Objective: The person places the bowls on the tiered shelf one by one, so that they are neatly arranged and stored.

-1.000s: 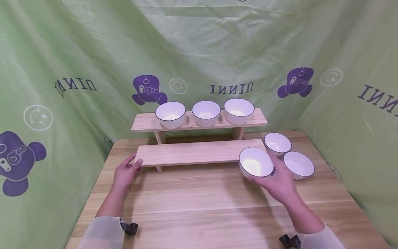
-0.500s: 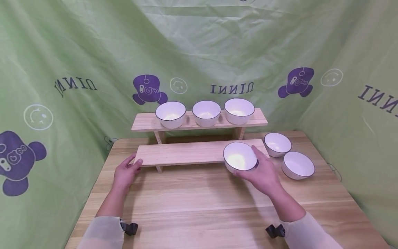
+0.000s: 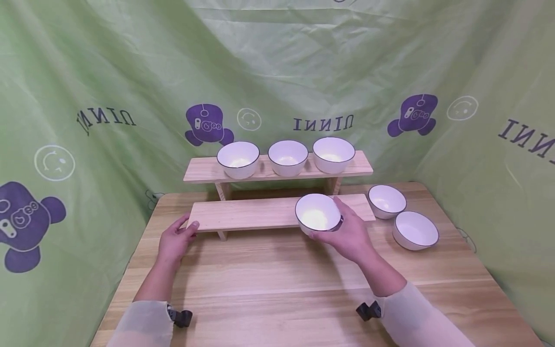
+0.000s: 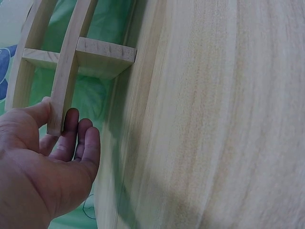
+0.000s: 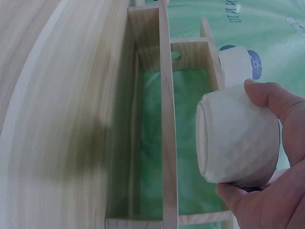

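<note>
My right hand (image 3: 346, 231) grips a white bowl (image 3: 317, 214) with a dark rim by its right side. In the right wrist view that bowl's patterned outside (image 5: 238, 138) shows, with its base apart from the lower board of a two-tier wooden shelf (image 3: 247, 213). At the board's left end, my left hand (image 3: 175, 241) pinches the edge. The left wrist view shows the left thumb (image 4: 40, 112) on one face of the board and fingers on the other. The upper board bears three similar bowls: left (image 3: 238, 161), middle (image 3: 288, 159) and right (image 3: 333, 156).
Two more white bowls, a rear one (image 3: 387, 201) and a front one (image 3: 415, 231), stand on the wooden table (image 3: 277, 289) right of the shelf. A green printed cloth (image 3: 277, 72) hangs behind and at both sides.
My right hand has carried the bowl leftward and slightly away from me, from the lower board's right end to right of its middle. The left hand stays at the board's left end.
</note>
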The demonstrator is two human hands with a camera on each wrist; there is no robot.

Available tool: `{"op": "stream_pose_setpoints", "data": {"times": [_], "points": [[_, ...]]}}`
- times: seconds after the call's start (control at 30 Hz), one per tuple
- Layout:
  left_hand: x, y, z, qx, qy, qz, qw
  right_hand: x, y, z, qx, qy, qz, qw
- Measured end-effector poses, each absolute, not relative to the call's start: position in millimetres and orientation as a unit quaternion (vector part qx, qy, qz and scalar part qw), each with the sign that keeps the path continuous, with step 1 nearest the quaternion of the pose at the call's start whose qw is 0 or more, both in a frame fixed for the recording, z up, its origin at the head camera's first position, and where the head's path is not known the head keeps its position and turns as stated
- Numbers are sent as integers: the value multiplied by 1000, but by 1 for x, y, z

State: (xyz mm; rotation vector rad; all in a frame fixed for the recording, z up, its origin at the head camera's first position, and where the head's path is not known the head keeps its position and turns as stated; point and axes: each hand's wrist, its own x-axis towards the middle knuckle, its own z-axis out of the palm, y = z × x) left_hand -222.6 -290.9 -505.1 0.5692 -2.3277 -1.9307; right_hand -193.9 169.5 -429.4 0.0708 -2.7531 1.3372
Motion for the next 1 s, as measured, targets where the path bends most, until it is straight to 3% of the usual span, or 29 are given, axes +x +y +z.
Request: {"op": "stream_pose_setpoints", "data": {"times": [1.0], "points": [[-222, -290, -503, 187, -754, -629, 32, -219, 83, -443, 59, -873, 483, 32]]}}
